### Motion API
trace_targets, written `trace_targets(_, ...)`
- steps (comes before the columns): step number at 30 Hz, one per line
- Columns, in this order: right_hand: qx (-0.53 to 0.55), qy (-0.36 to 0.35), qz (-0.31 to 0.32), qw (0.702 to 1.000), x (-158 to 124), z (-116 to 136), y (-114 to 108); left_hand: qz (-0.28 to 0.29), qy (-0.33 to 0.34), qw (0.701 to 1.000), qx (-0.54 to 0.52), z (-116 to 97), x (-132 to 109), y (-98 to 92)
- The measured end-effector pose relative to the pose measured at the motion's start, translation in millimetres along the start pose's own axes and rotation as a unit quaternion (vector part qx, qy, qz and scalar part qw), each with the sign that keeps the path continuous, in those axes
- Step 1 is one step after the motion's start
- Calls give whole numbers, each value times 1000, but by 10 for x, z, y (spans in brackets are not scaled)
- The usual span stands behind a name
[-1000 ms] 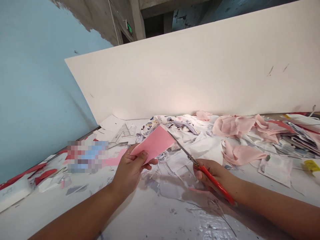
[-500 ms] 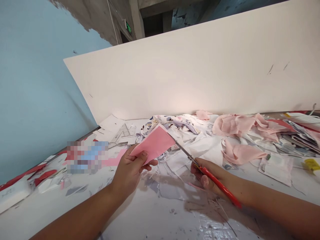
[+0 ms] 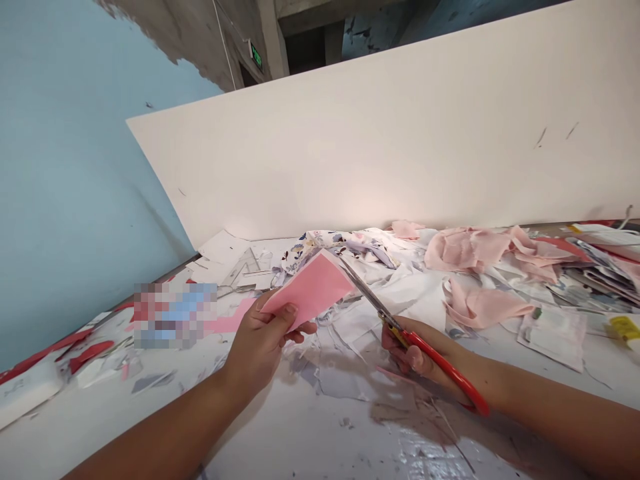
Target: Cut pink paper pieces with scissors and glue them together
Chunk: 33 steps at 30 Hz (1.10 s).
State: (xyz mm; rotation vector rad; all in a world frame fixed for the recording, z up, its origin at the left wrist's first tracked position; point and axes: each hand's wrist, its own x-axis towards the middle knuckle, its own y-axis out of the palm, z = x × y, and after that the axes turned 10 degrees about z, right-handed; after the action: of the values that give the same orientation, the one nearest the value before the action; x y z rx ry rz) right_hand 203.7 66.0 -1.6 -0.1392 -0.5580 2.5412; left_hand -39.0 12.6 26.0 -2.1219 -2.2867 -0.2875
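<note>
A pink piece of paper or cloth (image 3: pixel 313 290) with a pale edge along its top is pinched between the thumb and fingers of my left hand (image 3: pixel 267 330). My right hand (image 3: pixel 417 350) grips a pair of scissors (image 3: pixel 440 363) with red handles, its fingers partly hidden by them. The blades point up and to the left, their tips beside the right edge of the pink piece. Whether the blades touch it I cannot tell. Both hands are above the littered white table (image 3: pixel 280 433).
Floral fabric (image 3: pixel 370 247) and crumpled pink cloth (image 3: pixel 475 250) lie at the back against a white board (image 3: pixel 390 133). Red scraps (image 3: pixel 90 353) and a pixelated patch are at the left. A white packet (image 3: pixel 553 337) and a yellow item (image 3: pixel 625 330) are at the right.
The scissors have turned slightly in my right hand, so their blades and red handle loop show broader. The pink piece has shifted very slightly right in my left hand.
</note>
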Motion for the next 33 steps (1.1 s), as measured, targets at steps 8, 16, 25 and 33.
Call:
trace_targets(8, -9, 23, 17, 1000, 10, 125, 8, -7, -6, 1000, 5, -10, -4, -1)
trace_targets(16, -29, 26, 7, 999, 24, 144, 13, 13, -12, 1000, -11, 7, -18, 7)
trace_targets(25, -18, -6, 10, 1000, 20, 91, 15, 30, -40, 999, -20, 11, -26, 40)
trace_targets(33, -38, 7, 6, 999, 29, 138, 29, 40, -32, 998, -22, 9, -34, 29)
